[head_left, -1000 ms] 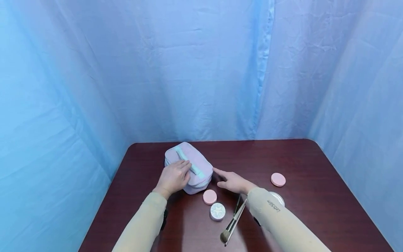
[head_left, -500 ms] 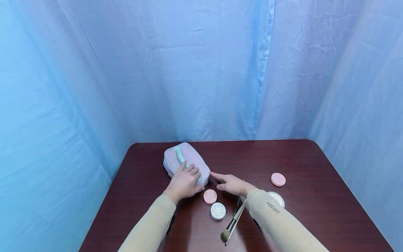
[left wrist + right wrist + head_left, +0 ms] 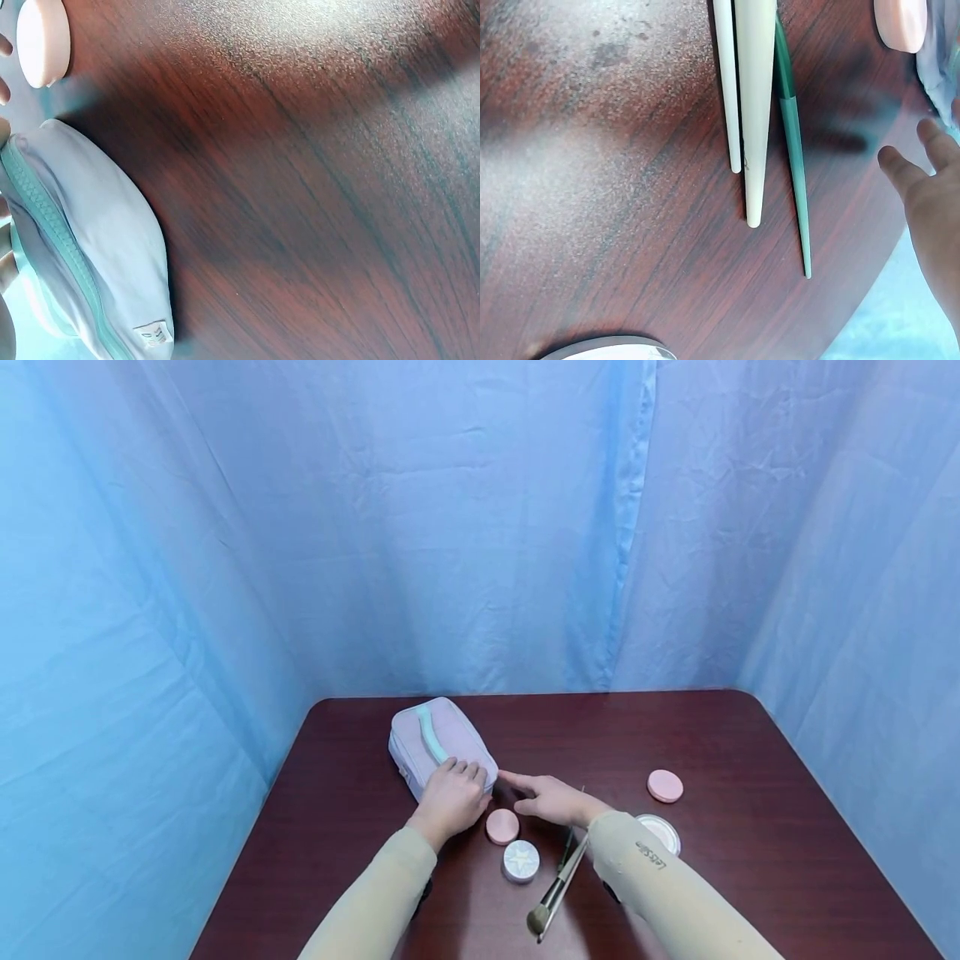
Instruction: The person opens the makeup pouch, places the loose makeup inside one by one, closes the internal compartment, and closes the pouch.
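Observation:
A lilac makeup bag (image 3: 452, 734) with a mint carry handle (image 3: 430, 735) lies at the back left of the table. My left hand (image 3: 452, 797) grips its near end, fingers curled over the top edge. The left wrist view shows the bag's mint zipper (image 3: 56, 225) running up to fingers at the frame's left edge; whether they pinch a zipper pull, I cannot tell. From the other side, my right hand (image 3: 551, 797) reaches with its index finger straight to the bag's near right corner, its thumb held apart. The right wrist view shows this hand (image 3: 937, 195) with fingers extended.
Just in front of the bag lie a pink round compact (image 3: 502, 827) and a silver star-topped jar (image 3: 521, 861). Makeup brushes (image 3: 551, 897) lie beside my right forearm. Behind that forearm are a round white-silver container (image 3: 663, 833) and another pink compact (image 3: 665, 786).
My left hand has moved right and nearer along the bag, from beside the carry handle to the near end. The bag has shifted slightly left. My right hand stays at the corner.

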Tool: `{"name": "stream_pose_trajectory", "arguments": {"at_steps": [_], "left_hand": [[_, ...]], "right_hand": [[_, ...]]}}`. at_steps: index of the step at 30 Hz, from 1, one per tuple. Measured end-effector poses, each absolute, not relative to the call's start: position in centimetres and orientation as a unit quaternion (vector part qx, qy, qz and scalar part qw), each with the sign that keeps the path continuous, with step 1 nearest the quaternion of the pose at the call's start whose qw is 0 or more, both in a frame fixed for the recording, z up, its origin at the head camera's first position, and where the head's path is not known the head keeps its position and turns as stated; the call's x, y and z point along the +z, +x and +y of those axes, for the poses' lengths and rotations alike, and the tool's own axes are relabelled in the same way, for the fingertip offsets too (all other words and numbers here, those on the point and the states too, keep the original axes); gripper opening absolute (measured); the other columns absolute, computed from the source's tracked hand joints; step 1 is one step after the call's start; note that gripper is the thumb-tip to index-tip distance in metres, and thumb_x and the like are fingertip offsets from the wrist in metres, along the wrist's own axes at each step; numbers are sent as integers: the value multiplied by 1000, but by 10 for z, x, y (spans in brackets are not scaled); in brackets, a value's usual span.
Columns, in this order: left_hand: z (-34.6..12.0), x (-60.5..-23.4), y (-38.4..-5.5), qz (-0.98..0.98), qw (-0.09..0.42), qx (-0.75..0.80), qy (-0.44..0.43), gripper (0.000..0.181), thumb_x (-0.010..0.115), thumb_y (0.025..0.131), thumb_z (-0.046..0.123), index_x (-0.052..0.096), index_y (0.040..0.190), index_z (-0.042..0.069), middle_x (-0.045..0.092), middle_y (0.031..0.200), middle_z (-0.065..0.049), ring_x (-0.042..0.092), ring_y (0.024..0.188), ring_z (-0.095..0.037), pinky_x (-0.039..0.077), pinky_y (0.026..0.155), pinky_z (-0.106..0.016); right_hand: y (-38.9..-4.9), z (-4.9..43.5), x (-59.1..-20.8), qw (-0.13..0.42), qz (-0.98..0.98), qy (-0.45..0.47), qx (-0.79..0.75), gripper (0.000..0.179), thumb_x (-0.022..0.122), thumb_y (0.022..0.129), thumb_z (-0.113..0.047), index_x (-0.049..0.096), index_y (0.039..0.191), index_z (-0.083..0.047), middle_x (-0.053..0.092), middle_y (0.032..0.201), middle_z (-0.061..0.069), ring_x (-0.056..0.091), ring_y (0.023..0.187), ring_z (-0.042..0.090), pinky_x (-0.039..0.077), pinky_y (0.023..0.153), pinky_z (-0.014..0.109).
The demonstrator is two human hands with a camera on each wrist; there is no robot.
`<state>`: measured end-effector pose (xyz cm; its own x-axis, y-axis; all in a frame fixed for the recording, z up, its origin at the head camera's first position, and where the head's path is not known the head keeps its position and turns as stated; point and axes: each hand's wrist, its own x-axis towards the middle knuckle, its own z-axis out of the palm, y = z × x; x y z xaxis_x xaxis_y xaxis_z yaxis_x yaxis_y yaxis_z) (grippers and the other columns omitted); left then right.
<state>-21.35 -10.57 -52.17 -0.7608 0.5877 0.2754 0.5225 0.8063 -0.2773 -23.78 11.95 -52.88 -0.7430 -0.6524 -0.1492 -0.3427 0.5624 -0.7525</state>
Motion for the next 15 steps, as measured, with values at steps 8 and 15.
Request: {"name": "stream_pose_trajectory", "arguments": {"at_steps": [8,15], "left_hand": [[-95,-524,-213,-929,202,121,-285,22,77,89,33,73,91,11,69,79,-1,69,73,-17,55,75,-33],[-106,-530,-214,-907,264,112,-309,5,71,83,9,68,80,12,64,72,-1,64,64,-17,51,59,-29]], "right_hand": [[-239,127,-532,183,877,-276,-347,60,59,99,-13,42,156,-8,49,154,15,46,142,33,38,114,52],[-241,132,-536,175,885,-266,-339,59,60,99,-12,43,155,-7,50,153,17,48,141,35,40,113,53]]}}
